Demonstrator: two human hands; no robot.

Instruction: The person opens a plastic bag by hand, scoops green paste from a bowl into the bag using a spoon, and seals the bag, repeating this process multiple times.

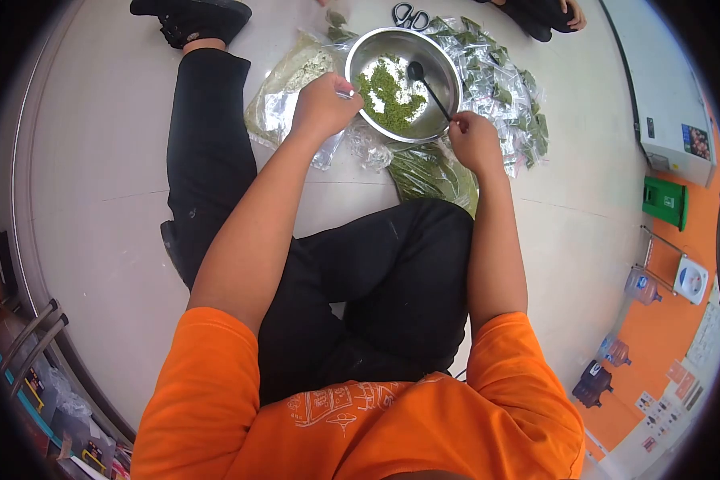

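Note:
A steel bowl (357,58) stands on the floor in front of me, with chopped green leaf bits (388,96) scattered over its bottom. My right hand (476,142) is closed round the handle end of a black spoon (434,94), whose head rests inside the bowl. At the bowl's left rim, my left hand (326,106) is closed on a small clear plastic bag (328,150), which partly hides behind the fingers and wrist. Beside that hand lies a larger clear bag (296,68) with pale green matter in it.
Many small clear bags of green leaves (500,92) lie right of the bowl. A bag of long green leaves (432,178) sits near my knee. Black-handled scissors (410,16) lie behind the bowl. Another person's hand (574,14) shows at the top right.

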